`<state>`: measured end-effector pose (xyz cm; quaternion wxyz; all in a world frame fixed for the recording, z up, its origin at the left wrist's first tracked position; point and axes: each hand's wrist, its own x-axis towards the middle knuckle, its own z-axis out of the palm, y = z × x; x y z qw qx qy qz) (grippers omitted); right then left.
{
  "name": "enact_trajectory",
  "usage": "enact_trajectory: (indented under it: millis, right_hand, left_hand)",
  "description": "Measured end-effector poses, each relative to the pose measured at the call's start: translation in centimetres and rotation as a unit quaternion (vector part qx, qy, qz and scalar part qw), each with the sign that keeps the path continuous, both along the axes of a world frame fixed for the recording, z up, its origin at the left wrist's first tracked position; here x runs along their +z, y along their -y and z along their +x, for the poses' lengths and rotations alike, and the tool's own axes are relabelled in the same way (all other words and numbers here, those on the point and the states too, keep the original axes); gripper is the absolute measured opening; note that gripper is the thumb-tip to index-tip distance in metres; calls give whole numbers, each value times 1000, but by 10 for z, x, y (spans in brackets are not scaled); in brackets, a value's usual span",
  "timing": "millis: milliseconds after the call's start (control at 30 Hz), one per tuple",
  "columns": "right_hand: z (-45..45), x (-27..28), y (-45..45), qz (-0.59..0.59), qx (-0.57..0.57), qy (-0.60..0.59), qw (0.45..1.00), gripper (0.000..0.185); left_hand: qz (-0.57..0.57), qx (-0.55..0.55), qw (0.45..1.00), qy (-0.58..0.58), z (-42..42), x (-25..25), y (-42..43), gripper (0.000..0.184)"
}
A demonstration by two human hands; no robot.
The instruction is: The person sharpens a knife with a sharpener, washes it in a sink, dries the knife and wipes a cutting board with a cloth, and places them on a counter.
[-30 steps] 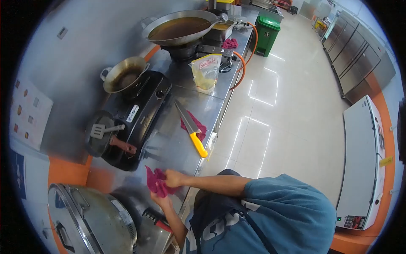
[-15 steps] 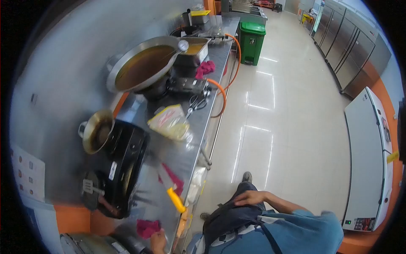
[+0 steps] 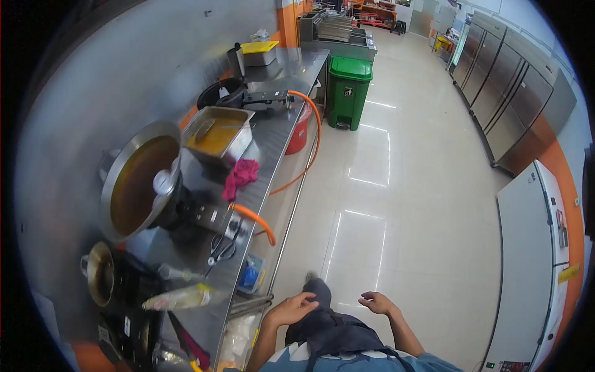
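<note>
My left hand (image 3: 290, 310) is off the counter, beside its edge and in front of my dark apron (image 3: 338, 338). Its fingers are loosely apart and hold nothing. Over the floor to the right hangs my right hand (image 3: 377, 303), also empty, fingers spread. Left of my hands, on the steel counter (image 3: 248, 204), lie scissors (image 3: 220, 249) and a plastic bag (image 3: 180, 297). A large wok (image 3: 133, 186) of brown liquid, with a dial thermometer (image 3: 163, 182) at its rim, sits on a gas burner (image 3: 214, 217).
Beyond the wok are a steel pan (image 3: 245, 137) of yellow liquid, a pink cloth (image 3: 240, 177) and a black pot (image 3: 217, 94). Orange hoses (image 3: 319, 133) loop past the counter edge. A green bin (image 3: 349, 93) stands ahead; a white freezer (image 3: 527, 266) stands right.
I have moved forward along the counter. My left hand has left the counter near a pink cloth and come in front of my body. My right hand has lifted off the apron.
</note>
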<state>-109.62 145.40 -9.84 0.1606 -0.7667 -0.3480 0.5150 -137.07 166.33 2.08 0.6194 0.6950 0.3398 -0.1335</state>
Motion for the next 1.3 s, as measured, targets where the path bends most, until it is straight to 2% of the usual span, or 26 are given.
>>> enact_trajectory:
  millis: [100, 200, 267, 300, 400, 467, 533, 633, 767, 867, 933, 1000, 1067, 1100, 1133, 1167, 1200, 1233, 1300]
  right_hand:
    - [61, -19, -68, 25, -20, -43, 999, 59]
    - [140, -49, -125, 22, -64, -49, 997, 55]
    - [192, -69, -144, 6, -239, -93, 967, 47]
    - [220, -92, -140, -8, -275, -66, 959, 40]
    - [285, -118, -129, -35, -416, -13, 909, 30]
    - [306, -109, -124, -90, -507, -42, 856, 27]
    - [320, -105, -122, -69, -513, -75, 852, 34]
    - [367, -118, -184, -92, -488, -113, 861, 31]
    - [472, -151, -298, -135, -415, -126, 891, 27]
    - [580, -158, -385, -148, -344, -104, 921, 25]
    - [665, -158, -437, -160, -286, -72, 942, 24]
    - [777, -182, -471, -168, -171, 1, 971, 24]
    - [897, -201, -539, -82, -37, 128, 988, 23]
    - [929, -170, -608, 48, 22, 269, 962, 23]
    - [955, -140, -687, 65, 9, 276, 959, 26]
    - [975, -118, -758, 133, 37, 313, 940, 30]
    - [976, -67, -834, 121, 36, 259, 958, 31]
    - [975, -34, -899, 168, 66, 273, 945, 35]
    - [968, 0, -1012, 225, 61, 179, 956, 37]
  left_hand:
    - [14, -13, 999, -39, 63, -16, -64, 55]
    - [10, 0, 1000, -3, 134, -32, -141, 55]
    - [11, -8, 1000, 20, 193, -41, -201, 54]
    - [9, -9, 999, 32, 220, -41, -226, 53]
    - [48, -15, 996, 80, 317, -14, -312, 51]
    - [44, -16, 993, 104, 378, -2, -363, 46]
    - [38, -34, 992, 112, 439, 36, -415, 44]
    - [-5, -27, 984, 173, 521, 9, -485, 43]
    - [-90, 57, 974, 198, 621, -26, -562, 43]
    - [-150, 144, 961, 183, 690, -32, -615, 46]
    - [-118, 184, 952, 215, 728, -26, -652, 48]
    - [-100, 258, 929, 246, 753, -21, -692, 50]
    - [-94, 361, 885, 279, 766, -20, -741, 52]
    - [-77, 417, 856, 296, 766, -19, -765, 52]
    - [-57, 469, 825, 310, 764, -18, -791, 52]
    - [-52, 525, 794, 302, 760, -14, -816, 51]
    - [-47, 577, 761, 293, 755, -10, -844, 51]
    - [-31, 612, 728, 307, 749, -12, -872, 51]
    - [-7, 668, 665, 334, 735, -16, -931, 51]
